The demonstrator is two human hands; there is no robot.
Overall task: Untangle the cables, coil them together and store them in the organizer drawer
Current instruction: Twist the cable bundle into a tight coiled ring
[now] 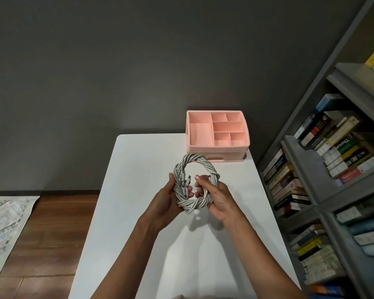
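Both my forearms enter from the bottom edge. My left hand [165,200] grips the left side of the coiled white cables [203,164]; my right hand [217,196] grips the right side, fingers curled through the loop. The coil is at frame centre, held above the white table [138,165] — plug ends gathered on its left side. Beyond it, at the table's upper right, is the pink organizer [188,130], with its drawer [231,156] closed. A bookshelf [311,169] runs along the right edge.

Grey wall [95,72], wooden floor [52,223], bookshelf [333,169] right.
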